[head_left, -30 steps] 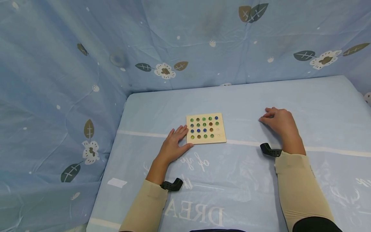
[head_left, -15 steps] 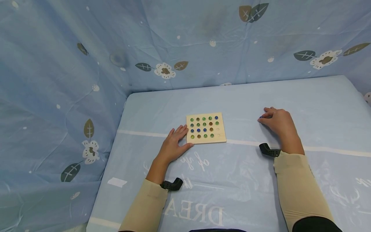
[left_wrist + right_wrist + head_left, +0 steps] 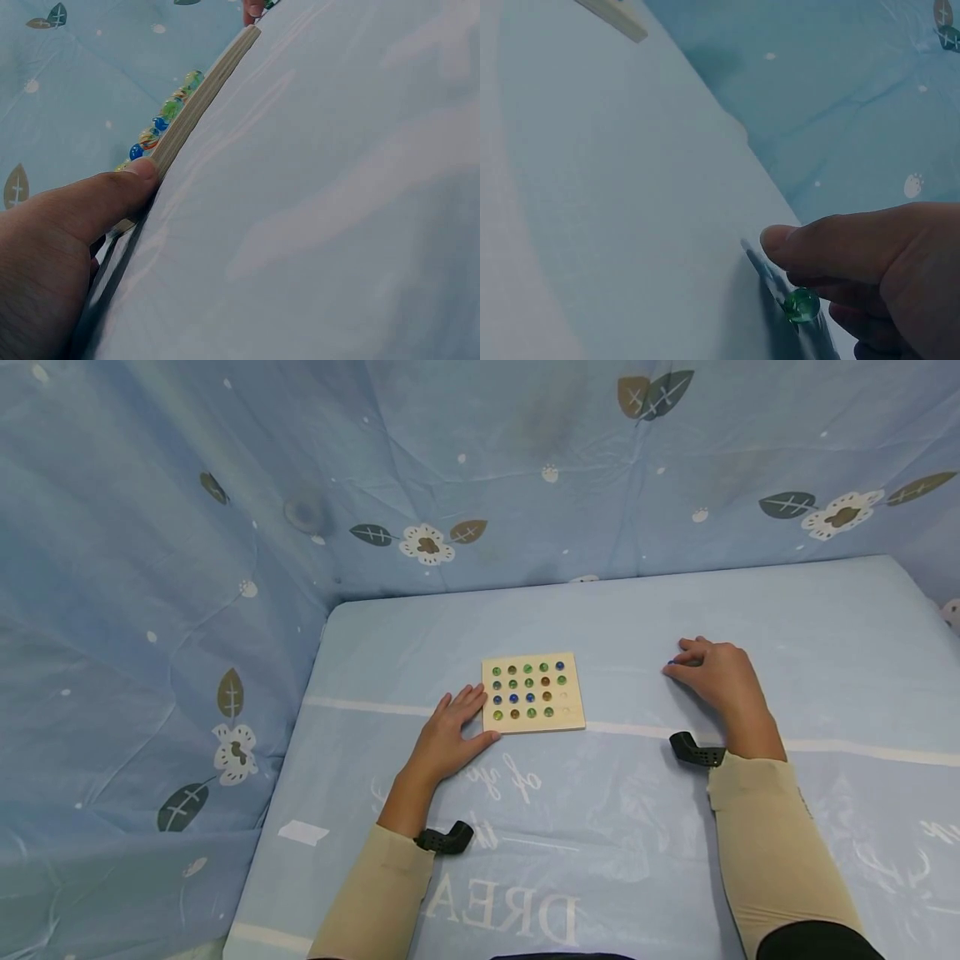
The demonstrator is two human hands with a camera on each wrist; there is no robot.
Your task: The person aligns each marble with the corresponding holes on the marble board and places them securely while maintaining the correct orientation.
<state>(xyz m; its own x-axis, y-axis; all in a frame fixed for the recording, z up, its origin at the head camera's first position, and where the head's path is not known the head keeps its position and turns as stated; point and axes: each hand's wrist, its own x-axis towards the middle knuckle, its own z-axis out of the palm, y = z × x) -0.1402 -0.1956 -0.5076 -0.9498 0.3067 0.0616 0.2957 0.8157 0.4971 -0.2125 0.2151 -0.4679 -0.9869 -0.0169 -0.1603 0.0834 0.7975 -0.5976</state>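
A wooden marble board bears rows of green, blue and brown marbles, with two bare hollows at its right side. My left hand lies at its near left corner, fingers straight along the left edge; in the left wrist view, the thumb presses the wooden side. Well to the right of the board, my right hand pinches a small blue marble between thumb and fingertips. A green marble shows below the thumb in the right wrist view, against the curled fingers. The blue one is hidden there.
The board stands on a table with a pale blue printed cloth. Behind and to the left hang blue floral curtains. A white patch lies near the table's left edge.
My right hand has shifted slightly left, and the blue marble has come into view at its fingertips. My left hand and the board have stayed put.
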